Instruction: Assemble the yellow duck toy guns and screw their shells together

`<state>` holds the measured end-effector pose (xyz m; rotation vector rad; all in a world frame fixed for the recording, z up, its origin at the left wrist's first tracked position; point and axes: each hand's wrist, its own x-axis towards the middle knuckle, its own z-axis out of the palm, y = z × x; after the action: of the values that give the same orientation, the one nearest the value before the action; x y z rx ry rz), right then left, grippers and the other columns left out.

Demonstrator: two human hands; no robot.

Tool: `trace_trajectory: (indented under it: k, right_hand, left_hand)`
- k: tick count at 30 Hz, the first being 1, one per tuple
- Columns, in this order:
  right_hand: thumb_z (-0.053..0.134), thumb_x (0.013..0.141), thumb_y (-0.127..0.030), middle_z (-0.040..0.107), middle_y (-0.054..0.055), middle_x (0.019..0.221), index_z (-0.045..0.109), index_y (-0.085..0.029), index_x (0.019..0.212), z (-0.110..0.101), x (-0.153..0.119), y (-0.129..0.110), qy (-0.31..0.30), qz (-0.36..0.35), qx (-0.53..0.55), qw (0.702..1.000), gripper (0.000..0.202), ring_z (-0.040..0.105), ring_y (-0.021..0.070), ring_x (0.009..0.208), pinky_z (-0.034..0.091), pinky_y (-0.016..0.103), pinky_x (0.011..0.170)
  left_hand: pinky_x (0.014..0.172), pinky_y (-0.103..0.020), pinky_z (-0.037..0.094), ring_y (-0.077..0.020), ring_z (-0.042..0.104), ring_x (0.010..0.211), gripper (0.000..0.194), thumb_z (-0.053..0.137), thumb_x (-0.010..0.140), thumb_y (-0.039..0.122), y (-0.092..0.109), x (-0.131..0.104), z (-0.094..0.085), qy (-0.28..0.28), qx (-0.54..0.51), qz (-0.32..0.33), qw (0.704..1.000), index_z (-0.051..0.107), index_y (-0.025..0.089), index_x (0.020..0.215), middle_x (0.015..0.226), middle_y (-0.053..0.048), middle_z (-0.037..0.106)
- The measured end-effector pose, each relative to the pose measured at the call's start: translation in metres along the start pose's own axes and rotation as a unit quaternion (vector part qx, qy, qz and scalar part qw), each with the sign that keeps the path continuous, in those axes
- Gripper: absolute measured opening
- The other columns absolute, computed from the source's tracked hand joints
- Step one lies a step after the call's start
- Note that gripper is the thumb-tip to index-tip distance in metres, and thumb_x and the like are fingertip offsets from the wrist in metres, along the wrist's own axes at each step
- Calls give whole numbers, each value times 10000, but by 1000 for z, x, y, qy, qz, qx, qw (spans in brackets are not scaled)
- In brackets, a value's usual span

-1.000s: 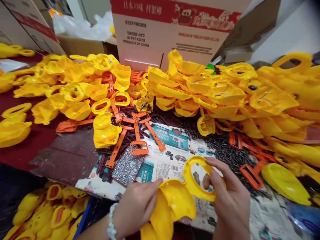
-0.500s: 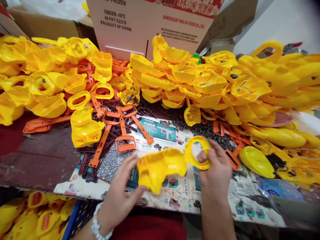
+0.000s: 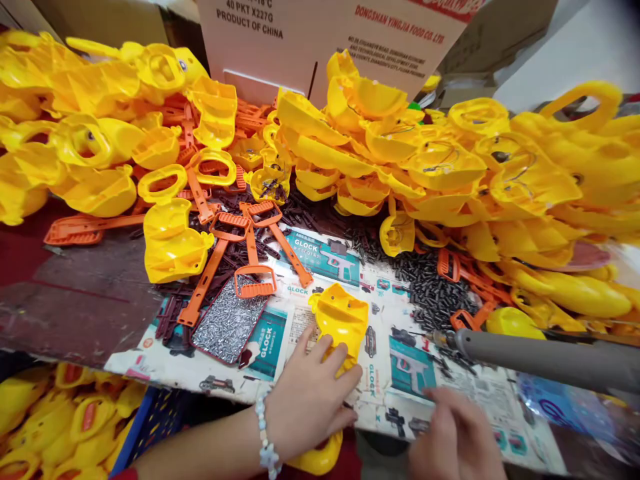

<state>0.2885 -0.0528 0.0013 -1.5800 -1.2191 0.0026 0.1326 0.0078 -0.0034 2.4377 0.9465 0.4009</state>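
Note:
My left hand (image 3: 315, 387) lies over a yellow plastic duck shell half (image 3: 343, 317), its fingers spread and pressing it on the paper-covered bench. The shell's hollow side faces up, and its loop-shaped end shows below my wrist, over the bench's front edge. My right hand (image 3: 455, 437) is low at the front right, slightly blurred, with curled fingers; whatever is in them, if anything, is hidden. Beyond it is a grey electric screwdriver (image 3: 540, 360), its tip pointing left, apart from my hand. A tray of small silver screws (image 3: 230, 323) sits left of the shell.
Yellow duck shells (image 3: 350, 153) are heaped along the back and both sides. Orange handled strips (image 3: 205, 283) and dark small parts (image 3: 435, 290) lie among them. A cardboard box (image 3: 325, 47) stands behind. Below left, a blue crate (image 3: 145, 427) sits beside more yellow ducks (image 3: 55, 420).
The shell half has gone from being held up between both hands to lying on the bench, turned, under my left hand. My right hand has let go of its loop and moved down toward me.

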Motion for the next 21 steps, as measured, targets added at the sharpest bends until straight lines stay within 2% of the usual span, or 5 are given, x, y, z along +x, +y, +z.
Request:
trace_trajectory:
  k: [5,8,10,13,21]
  right_hand:
    - [582,870,-196,566,15,781,608,-149,818,113,114,-7,-270,-75,-19,960,75,542,153,715,448,245,687]
    - [652,846,-125,554,25,837,585,-98,820,194,144,-15,-329,-53,-93,938,77,546,169,827,459,332,829]
    - [651,878,-151,549,31,859,569,-88,808,221,152,-16,-344,-27,-121,931,124,546,179,880,462,367,863]
    - [641,865,-124,559,28,821,578,-88,800,212,153,-12,-367,-6,-104,924,98,559,173,844,474,357,840]
    - [555,847,-326,579,25,801,577,-126,966,101,121,-31,-439,7,110,892,234,563,134,704,450,213,613]
  left_hand:
    - [950,-542,395,-328,508,1087,531,670,766,463,7,-21,-5,2,60,-32,998,508,223,1211,1183,-106,581]
    - [914,-516,420,-326,503,1090,544,664,770,474,8,-26,-3,14,62,-50,997,492,236,1228,1191,-104,574]
    - [913,-510,418,-323,501,1091,535,658,772,482,8,-27,0,25,53,-64,996,496,241,1220,1189,-100,574]
    - [916,-509,410,-326,499,1099,529,644,781,489,6,-28,6,39,40,-66,996,496,234,1221,1197,-107,574]
    - [872,-487,402,-328,524,1081,511,623,802,484,3,-27,10,51,30,-54,997,507,217,1222,1200,-121,586]
